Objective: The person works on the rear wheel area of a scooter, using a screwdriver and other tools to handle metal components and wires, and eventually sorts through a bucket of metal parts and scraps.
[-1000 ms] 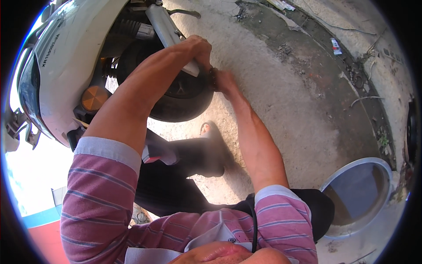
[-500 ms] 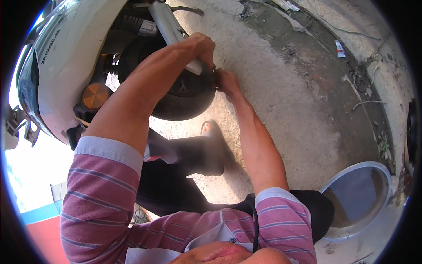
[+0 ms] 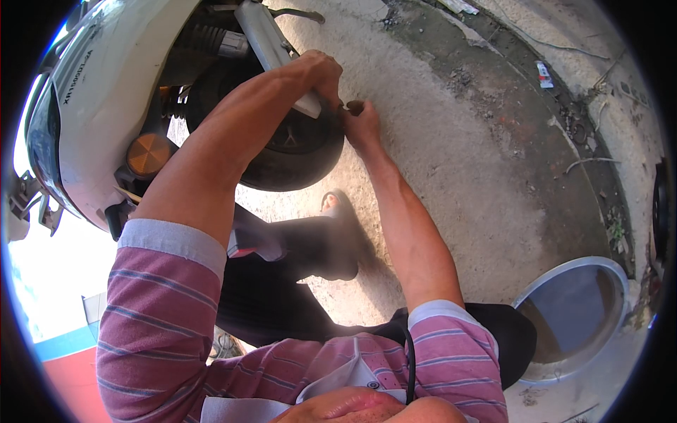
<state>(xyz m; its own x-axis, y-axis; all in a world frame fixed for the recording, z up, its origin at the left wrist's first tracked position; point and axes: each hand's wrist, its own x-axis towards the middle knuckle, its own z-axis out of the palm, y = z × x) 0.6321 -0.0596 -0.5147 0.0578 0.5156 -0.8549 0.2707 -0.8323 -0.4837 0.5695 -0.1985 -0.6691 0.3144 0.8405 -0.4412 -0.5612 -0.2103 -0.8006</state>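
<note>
Leaning over a white scooter (image 3: pixel 116 92), in the head view, the person had both forearms stretched toward its black tyre (image 3: pixel 293 175). The tyre stood at upper centre, below the silver metal strut (image 3: pixel 264 35), partly covered by the left forearm. The left hand (image 3: pixel 323 70) was at the tyre's upper right side, just beside the strut's lower end, with its knuckles up and its fingers bent downward; the fingertips were hidden, so I could not tell whether they grasped anything. The right hand (image 3: pixel 362 125) was at the tyre's right edge, close below the left one, its fingers curled inward. Something small and dark showed near those fingers, too indistinct to name, and I could not tell whether it was gripped.

A round amber reflector (image 3: pixel 149 155) sat on the scooter, left of the tyre, and a ribbed dark boot (image 3: pixel 204 39) lay left of the strut. Below the tyre, a sandalled foot (image 3: pixel 331 203) rested on the sunlit, rough ground (image 3: pixel 451 176). A round basin (image 3: pixel 585 261) with a pale rim stood at lower right, near the person's black-clad knee (image 3: pixel 511 338). A small red-and-white packet (image 3: pixel 544 75) lay well apart at upper right.
</note>
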